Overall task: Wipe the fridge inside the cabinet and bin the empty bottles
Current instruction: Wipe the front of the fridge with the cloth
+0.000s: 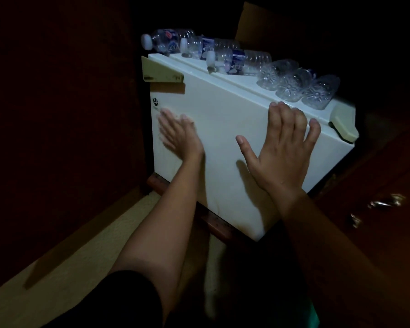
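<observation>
A small white fridge (225, 129) stands in a dark wooden cabinet, its door closed and facing me. Several empty clear plastic bottles (242, 60) lie in a row on its top, some with blue labels and white caps. My left hand (175, 132), blurred, lies flat with straight fingers against the left part of the door, below a small logo. My right hand (284, 140) is spread on the door's upper right, its fingertips at the top edge just in front of the nearest bottles (317, 92). Neither hand holds anything. No cloth is in view.
A cream hinge cover (343, 124) sits at the fridge's top right corner and another (159, 71) at the top left. The open dark cabinet door (64, 114) stands to the left. Drawers with metal handles (386, 202) are at the right. Pale floor (57, 292) lies below.
</observation>
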### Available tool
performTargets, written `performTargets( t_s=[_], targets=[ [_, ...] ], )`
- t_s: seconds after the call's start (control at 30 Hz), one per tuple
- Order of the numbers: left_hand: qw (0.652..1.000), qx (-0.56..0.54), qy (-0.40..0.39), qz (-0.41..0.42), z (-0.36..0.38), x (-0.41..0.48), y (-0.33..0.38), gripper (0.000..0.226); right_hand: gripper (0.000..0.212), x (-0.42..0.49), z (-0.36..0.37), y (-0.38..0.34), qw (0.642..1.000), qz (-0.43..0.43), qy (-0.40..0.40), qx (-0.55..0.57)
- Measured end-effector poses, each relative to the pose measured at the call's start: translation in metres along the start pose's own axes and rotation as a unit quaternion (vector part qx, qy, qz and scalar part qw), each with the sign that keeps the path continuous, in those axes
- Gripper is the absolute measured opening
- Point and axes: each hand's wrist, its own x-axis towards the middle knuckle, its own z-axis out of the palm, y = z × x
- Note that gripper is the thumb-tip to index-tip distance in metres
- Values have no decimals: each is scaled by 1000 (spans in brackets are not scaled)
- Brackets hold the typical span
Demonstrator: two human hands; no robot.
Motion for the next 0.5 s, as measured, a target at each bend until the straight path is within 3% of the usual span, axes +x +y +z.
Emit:
performTargets(
  t_s=[0.07,0.1,0.33,0.4,0.47,0.5],
  targets=[
    [992,-49,1,-117,-4,6,-2,73,89,-1,-1,-1,1000,4,-1,0],
    [990,-55,-1,-133,-6,5,3,70,89,-1,-1,-2,1000,7,-2,-1],
    [998,-21,-23,60,4,-10,48,63,89,-1,3,-5,1000,22,4,-11],
    [999,-45,-13,-18,3,2,44,64,89,0,4,-6,1000,23,6,-13],
    [992,13,-20,-123,-1,6,50,76,88,0,4,-7,999,28,12,-12],
    [990,31,-30,-134,0,2,57,80,88,0,4,-7,999,32,14,-10]
  ],
)
